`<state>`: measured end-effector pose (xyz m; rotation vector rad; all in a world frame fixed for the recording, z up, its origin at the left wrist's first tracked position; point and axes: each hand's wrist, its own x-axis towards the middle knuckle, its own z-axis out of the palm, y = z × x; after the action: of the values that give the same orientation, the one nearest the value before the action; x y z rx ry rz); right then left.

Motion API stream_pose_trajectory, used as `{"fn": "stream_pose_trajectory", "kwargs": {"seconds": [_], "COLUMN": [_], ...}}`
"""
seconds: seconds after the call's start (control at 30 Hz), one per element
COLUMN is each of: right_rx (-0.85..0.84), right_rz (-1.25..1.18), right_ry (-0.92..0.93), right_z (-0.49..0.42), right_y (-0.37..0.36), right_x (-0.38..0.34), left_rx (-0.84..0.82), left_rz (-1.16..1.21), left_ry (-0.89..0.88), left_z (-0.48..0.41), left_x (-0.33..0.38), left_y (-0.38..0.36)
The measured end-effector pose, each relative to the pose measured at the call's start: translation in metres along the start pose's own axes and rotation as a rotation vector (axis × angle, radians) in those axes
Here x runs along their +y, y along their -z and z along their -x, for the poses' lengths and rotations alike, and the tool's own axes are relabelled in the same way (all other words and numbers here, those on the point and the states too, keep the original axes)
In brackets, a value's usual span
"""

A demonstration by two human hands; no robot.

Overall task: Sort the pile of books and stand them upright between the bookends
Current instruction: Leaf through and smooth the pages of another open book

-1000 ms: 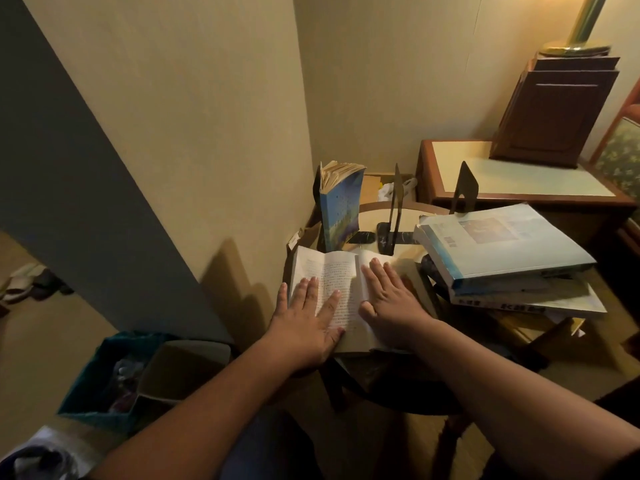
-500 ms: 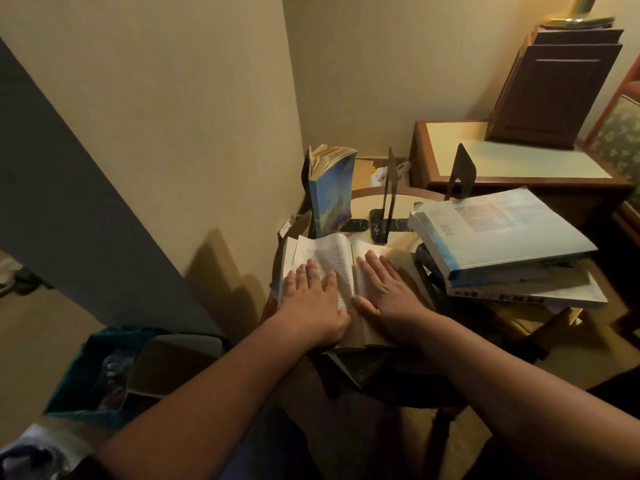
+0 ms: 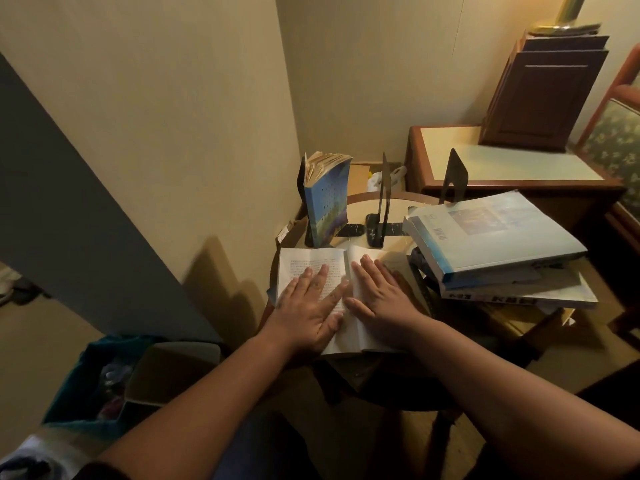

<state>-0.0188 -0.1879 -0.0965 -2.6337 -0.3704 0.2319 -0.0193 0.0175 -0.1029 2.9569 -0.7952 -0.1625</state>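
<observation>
Round table (image 3: 358, 211), dim room corner. Head view: open book (image 3: 311, 268) lies flat on near side of bookend (image 3: 383, 199). Left hand (image 3: 306, 308) and right hand (image 3: 382, 303) press pages, fingers straight, spread. Blue book (image 3: 327, 202) upright left of bookend; pile (image 3: 491, 244) right of it. Advice: close covers squarely, grip spine, stand beside blue book.

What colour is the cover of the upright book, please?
Mostly blue; the upright book shows best in the head view.
</observation>
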Motion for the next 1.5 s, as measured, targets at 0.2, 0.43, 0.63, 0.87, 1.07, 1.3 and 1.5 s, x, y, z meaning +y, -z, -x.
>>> {"fn": "stream_pose_trajectory", "kwargs": {"seconds": [0.2, 0.43, 0.63, 0.87, 1.07, 1.3, 1.5], "right_rx": [-0.024, -0.025, -0.045, -0.063, -0.089, -0.146, -0.038], "right_rz": [-0.011, 0.007, 0.050, 0.036, 0.127, 0.128, 0.188], "right_ry": [-0.010, 0.001, -0.003, -0.013, -0.001, -0.011, 0.009], "right_z": [0.000, -0.002, -0.005, -0.008, -0.003, -0.007, 0.000], "right_y": [0.005, 0.001, 0.002, -0.002, 0.002, 0.004, 0.015], "right_x": [-0.001, 0.000, -0.002, -0.002, -0.015, -0.022, -0.037], "left_rx": [-0.026, 0.063, 0.142, 0.463, 0.633, 0.168, -0.082], "left_rz": [0.067, 0.267, 0.511, 0.592, 0.875, 1.021, 1.038], "left_ry": [0.106, 0.477, 0.759, 0.541, 0.594, 0.826, 0.696], "left_z": [-0.016, -0.063, -0.074, -0.056, -0.020, 0.029, 0.054], "left_x": [-0.009, -0.025, -0.038, -0.038, -0.041, -0.053, -0.039], "left_y": [0.006, 0.010, 0.018, 0.012, 0.023, 0.046, 0.057]}}
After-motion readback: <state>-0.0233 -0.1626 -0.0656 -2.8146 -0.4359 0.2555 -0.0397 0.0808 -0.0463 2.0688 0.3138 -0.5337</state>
